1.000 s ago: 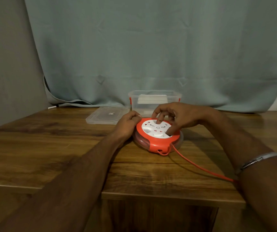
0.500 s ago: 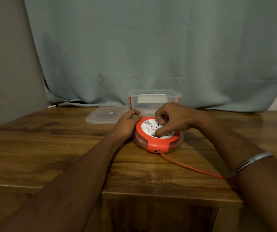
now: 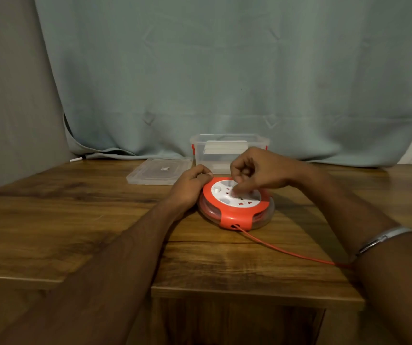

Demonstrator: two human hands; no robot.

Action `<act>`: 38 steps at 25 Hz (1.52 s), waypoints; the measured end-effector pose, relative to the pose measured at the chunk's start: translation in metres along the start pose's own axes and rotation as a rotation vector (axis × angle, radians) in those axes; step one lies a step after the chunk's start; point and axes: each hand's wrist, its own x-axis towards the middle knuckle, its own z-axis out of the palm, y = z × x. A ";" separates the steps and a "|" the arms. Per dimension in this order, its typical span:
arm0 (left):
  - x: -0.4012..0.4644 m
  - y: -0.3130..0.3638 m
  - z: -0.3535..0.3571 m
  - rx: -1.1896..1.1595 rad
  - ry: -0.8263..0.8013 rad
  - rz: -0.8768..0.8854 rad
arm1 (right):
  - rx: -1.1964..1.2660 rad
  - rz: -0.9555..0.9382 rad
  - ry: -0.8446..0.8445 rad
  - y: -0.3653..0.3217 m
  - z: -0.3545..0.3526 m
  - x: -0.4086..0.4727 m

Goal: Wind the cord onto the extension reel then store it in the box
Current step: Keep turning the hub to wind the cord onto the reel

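Two hands work at an orange extension reel (image 3: 236, 207) lying flat near the middle of the wooden table (image 3: 75, 220), in the single head view. On the reel's left rim the left hand (image 3: 191, 186) grips the orange edge, fingers curled over the far side with the thumb tip resting on top. Above the white socket face (image 3: 239, 197), the right hand (image 3: 257, 170) has its fingers bunched together and bent down, fingertips touching the white disc near its centre; what they pinch there is hidden beneath them and I cannot tell. An orange cord (image 3: 287, 252) leaves a slot at the reel's near edge and runs taut across the table toward the right forearm, where it passes out of sight behind the arm, just below a metal bracelet (image 3: 384, 239). Coils of cord show dimly through the reel's clear side. Just behind the reel stands the clear plastic box (image 3: 214, 155), open, with red latches, partly covered by the right hand; its contents are pale and hard to make out. Its lid (image 3: 158, 171) lies flat to the left of it. A grey-green curtain (image 3: 224, 78) hangs behind.
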 end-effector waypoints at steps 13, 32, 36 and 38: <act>-0.002 0.004 0.001 0.012 -0.039 -0.011 | 0.050 0.154 -0.116 0.009 -0.014 -0.005; -0.003 0.005 0.001 -0.009 0.009 -0.004 | -0.164 0.143 -0.024 0.004 0.004 0.003; -0.003 0.005 0.001 0.006 0.006 -0.001 | -0.173 0.134 -0.035 -0.001 0.006 0.003; -0.003 0.005 0.001 0.010 0.003 0.000 | -0.184 0.132 -0.033 -0.004 0.009 0.006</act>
